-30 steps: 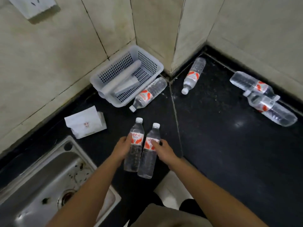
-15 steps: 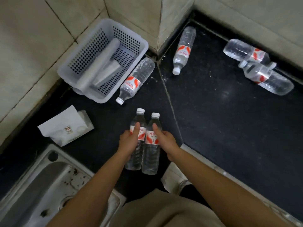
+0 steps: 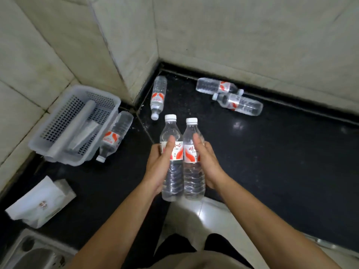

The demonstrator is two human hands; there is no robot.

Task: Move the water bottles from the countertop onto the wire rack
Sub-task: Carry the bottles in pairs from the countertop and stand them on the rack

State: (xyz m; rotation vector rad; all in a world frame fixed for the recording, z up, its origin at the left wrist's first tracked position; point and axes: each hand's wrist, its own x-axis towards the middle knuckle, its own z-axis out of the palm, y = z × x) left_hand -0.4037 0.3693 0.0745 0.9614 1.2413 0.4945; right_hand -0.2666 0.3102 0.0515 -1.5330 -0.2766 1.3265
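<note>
A: Hands first. Our left hand (image 3: pixel 161 167) grips one bottle (image 3: pixel 172 171), our right hand (image 3: pixel 206 164) grips another (image 3: pixel 192 171), caps pointing away from us.

B: Where's the rack?

A: We can't see it. Four bottles (image 3: pixel 158 96) lie flat on the countertop (image 3: pixel 272 152) ahead.

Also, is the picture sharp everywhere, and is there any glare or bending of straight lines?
Head view: the two held bottles are fairly sharp, and the lower corners near the sink look smeared. A small glare spot sits on the black countertop, and the pale floor tile shines. Wall tile lines splay outward, which suggests wide-angle distortion.
</note>
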